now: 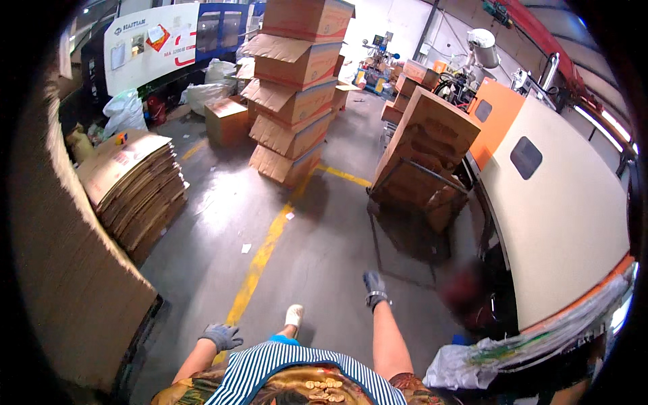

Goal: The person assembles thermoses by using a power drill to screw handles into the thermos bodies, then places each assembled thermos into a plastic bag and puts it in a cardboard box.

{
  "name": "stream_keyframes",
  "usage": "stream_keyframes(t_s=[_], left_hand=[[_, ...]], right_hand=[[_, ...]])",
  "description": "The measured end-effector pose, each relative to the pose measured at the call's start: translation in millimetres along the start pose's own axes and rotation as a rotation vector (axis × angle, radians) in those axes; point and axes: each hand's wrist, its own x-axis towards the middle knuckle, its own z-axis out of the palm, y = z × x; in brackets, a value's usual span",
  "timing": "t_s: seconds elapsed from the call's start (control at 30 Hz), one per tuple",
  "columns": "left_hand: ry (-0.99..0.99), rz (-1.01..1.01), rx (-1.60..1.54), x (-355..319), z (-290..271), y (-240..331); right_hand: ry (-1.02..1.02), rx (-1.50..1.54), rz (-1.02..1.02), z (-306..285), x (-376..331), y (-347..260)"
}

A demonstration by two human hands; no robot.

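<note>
My left hand (221,336), in a grey glove, hangs low at my side by the yellow floor line (260,260). Its fingers are loosely apart and hold nothing. Farther forward on the right is my right hand (375,289), gloved too, with a band at the wrist (377,298). Its fingers look stretched out, and nothing shows in them. Neither hand touches anything. Ahead rises a tall stack of cardboard boxes (297,101) with flaps sticking out. Nearest to my right hand is a metal-framed cart (405,277) carrying a large upright brown carton (428,131).
At left lies a pile of flattened cardboard (138,189), beside a tall cardboard wall (74,270). A cream and orange machine (557,196) lines the right side. White plastic bags (125,111) and a closed box (228,123) stand farther back. One shoe (293,316) shows below me.
</note>
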Motion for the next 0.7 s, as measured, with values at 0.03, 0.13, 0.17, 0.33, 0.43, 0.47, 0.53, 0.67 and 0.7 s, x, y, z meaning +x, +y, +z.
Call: stream_keyframes(t_s=[0.03,0.13,0.17,0.33,0.43,0.47,0.53,0.67,0.7], left_hand=[[-0.055,-0.085,0.036,28.1,-10.4,-15.4],[-0.068,-0.15,0.087,132.9,-105.4,-34.2],[-0.05,-0.127,0.088,172.8,-144.1,-29.8],[0.49,0.472,-0.016,370.6,-376.0,88.3],[0.607,0.67,-0.002,473.8,-496.1,120.3],[0.619,0.745,-0.012,512.2,-535.3,129.2],[0.624,0.694,0.082,592.9,-592.2,134.2],[0.385,0.429,0.237,732.2,-672.9,132.9],[0.331,0.45,0.242,771.2,-680.8,114.5]], right_hand=[[-0.036,0.207,-0.134,38.0,46.5,-38.3],[-0.236,0.226,0.021,97.7,159.8,-86.8],[-0.31,0.115,0.165,100.5,193.1,-84.6],[-0.698,-1.09,-0.124,-0.6,251.5,99.7],[-0.86,-1.036,0.267,45.1,302.6,113.0],[-0.852,-1.039,0.335,47.8,334.1,108.6],[-0.83,-1.04,0.384,58.9,414.3,95.1],[-0.838,-1.048,0.367,81.0,581.0,59.3],[-0.838,-1.046,0.294,98.1,632.6,46.9]])
